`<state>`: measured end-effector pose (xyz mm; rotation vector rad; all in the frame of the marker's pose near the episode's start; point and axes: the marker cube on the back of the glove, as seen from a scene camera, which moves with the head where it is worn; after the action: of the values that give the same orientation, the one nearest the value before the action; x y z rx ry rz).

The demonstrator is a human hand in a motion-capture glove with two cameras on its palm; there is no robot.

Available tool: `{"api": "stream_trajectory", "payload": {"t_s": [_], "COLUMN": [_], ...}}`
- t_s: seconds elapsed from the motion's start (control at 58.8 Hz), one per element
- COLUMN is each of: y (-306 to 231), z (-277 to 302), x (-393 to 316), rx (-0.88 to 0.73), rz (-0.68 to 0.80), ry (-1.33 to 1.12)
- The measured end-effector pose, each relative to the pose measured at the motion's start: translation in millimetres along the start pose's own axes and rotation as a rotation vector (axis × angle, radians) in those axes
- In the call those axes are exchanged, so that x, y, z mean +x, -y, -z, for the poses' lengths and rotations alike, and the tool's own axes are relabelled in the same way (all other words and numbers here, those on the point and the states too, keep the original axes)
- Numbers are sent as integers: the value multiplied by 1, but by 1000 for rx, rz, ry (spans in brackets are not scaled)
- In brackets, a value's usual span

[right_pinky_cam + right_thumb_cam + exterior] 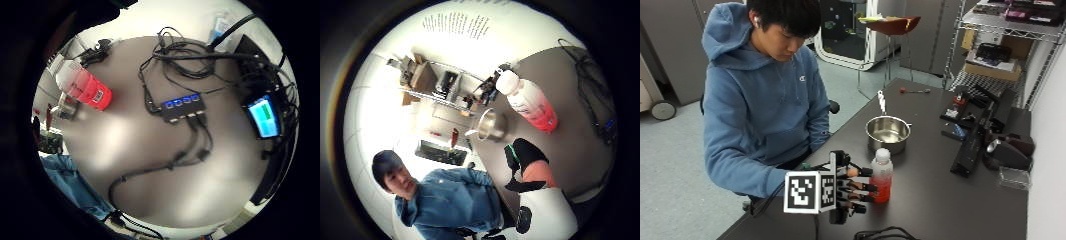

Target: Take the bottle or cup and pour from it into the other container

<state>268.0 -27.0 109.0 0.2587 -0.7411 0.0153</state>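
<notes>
The gloved right hand (pixel 848 192) is not yet gripping anything: its fingers (pixel 863 187) are reaching, loosely spread, toward the bottle (pixel 881 176), their tips just beside or perhaps brushing its lower half, and neither palm view is showing the bottle filling the frame as a held thing would. Working left to right across the outside view, a person in a blue hoodie (pixel 760 105) is sitting at the dark table (pixel 939 205), leaning toward the work; the hand is hovering at roughly nine o'clock from the bottle, which is standing upright on the table, white-capped and part-filled with red liquid. At about twelve o'clock from the bottle, near but apart from it, a steel pot (pixel 887 133) is sitting open-mouthed, apparently placed close so the pour will need only a short lift and tilt. Further right, at about three o'clock, a clutter of dark devices and stands (pixel 973 145) is lining the table's far side. The thumb side palm view is showing the bottle (pixel 530 106) and pot (pixel 491 125) side by side, while the little finger side view is catching the bottle (pixel 84 87) well off from a hub with blue lights (pixel 182 107). The pick-up appears to be just beginning.
</notes>
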Motion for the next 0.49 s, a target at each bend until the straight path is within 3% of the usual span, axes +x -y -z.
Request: {"api": "stream_trajectory", "payload": {"t_s": [0.493], "y": [52], "z": [-102], "x": [-6], "rx": [41], "rz": [-17], "ry": [470]}}
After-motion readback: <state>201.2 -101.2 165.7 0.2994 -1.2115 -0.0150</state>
